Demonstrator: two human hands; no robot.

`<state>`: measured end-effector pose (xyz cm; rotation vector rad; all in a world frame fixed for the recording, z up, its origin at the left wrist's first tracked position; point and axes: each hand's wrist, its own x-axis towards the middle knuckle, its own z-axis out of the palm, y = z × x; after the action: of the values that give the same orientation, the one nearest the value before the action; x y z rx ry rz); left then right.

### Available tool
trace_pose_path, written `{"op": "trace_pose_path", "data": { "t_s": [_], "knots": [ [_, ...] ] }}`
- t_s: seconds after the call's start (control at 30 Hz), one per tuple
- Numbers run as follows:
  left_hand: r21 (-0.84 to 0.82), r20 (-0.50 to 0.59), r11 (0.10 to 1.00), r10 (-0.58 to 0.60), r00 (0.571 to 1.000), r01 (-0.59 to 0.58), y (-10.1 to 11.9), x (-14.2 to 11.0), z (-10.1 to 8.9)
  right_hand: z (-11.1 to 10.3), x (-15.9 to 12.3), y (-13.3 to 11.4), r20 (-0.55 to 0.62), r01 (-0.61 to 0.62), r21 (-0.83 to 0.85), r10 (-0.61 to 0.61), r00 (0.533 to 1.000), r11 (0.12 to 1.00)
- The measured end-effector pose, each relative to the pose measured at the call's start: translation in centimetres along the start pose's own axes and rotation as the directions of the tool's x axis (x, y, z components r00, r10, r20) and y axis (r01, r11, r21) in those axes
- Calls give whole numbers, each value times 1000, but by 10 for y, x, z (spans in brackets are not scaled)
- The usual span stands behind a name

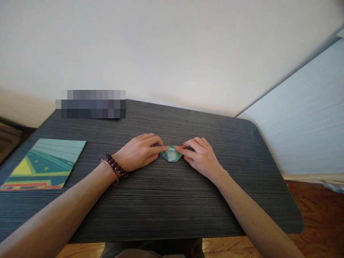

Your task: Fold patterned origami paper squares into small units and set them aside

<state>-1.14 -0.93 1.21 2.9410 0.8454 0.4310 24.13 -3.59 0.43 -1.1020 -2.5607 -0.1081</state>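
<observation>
A small piece of folded paper [172, 155], patterned in green, teal, yellow and red, lies on the dark tabletop between my two hands. My left hand [142, 152], with a beaded bracelet at the wrist, grips its left end, the index finger pressed on the upper edge. At the right end, my right hand [198, 154] pinches the paper between thumb and index finger. The fingertips cover both ends of the paper, and its lower point shows toward me.
A larger patterned sheet of paper [51, 161] lies flat at the table's left. A pixelated object [92, 105] sits at the back left of the dark table [161, 208]. A white wall [172, 50] stands behind, and a pale panel [303, 107] rises at the right.
</observation>
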Motion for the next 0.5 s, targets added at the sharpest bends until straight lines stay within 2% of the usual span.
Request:
{"op": "trace_pose_path", "data": {
  "t_s": [0.13, 0.23, 0.33, 0.5],
  "knots": [
    [17, 11, 1000, 17, 1000, -17, -1, -1, -1, -2, 1, -7, -51, -19, -63, 16, 999, 998],
    [68, -29, 998, 18, 999, -16, 0, 1, 0, -1, 0, -11, -75, -67, -103, 59, 995, 992],
    [130, -74, 991, 6, 997, 3, 1, 3, 4, 2, -1, -12, -81, -123, -133, 113, 990, 983],
    [196, -61, 981, -1, 998, 13, 7, 5, 8, 4, 0, -13, -67, -154, -160, 145, 987, 975]
  ]
}}
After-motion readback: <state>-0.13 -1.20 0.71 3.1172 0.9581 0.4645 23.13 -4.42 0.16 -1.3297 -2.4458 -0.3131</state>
